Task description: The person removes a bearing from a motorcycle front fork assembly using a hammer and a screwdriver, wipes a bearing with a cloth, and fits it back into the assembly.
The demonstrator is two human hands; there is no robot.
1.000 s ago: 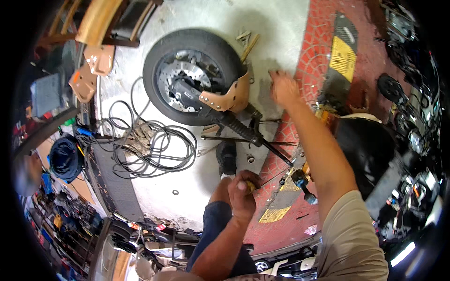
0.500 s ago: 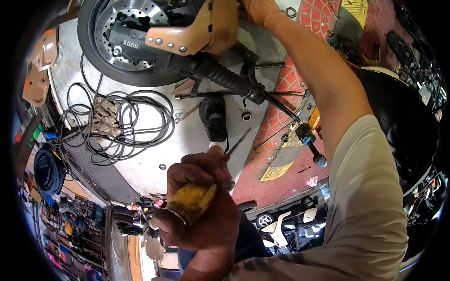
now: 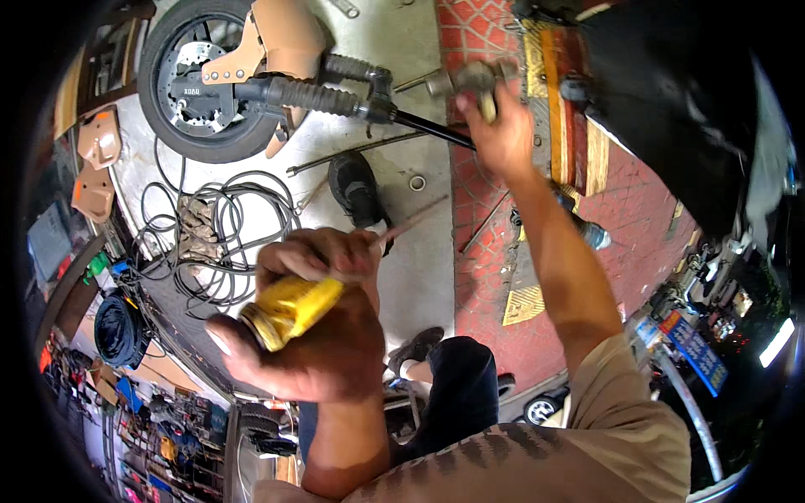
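Observation:
My left hand (image 3: 335,352) is closed around the yellow handle of a screwdriver (image 3: 303,307); its thin shaft points away to the upper right. Farther off on the right, my right hand (image 3: 508,134) grips a hammer (image 3: 471,80) by its yellowish handle, the grey head blurred by motion. The hammer is over the red tiles, beyond the end of a black fork (image 3: 310,96). That fork lies on its side, joined to a wheel (image 3: 163,126) with a brake disc and a tan fender (image 3: 289,42).
Coiled black cable (image 3: 235,218) lies on the grey floor at left, near tan panels (image 3: 99,138). A metal ring (image 3: 417,183) and a long bar (image 3: 360,152) lie near my shoe (image 3: 354,189). A wooden block (image 3: 570,109) and a dark cover (image 3: 671,101) stand at right.
My right hand has come back from beside the tan fender and now shows a hammer in its grip. The left hand still holds the screwdriver, turned more to the right. The whole view has shifted.

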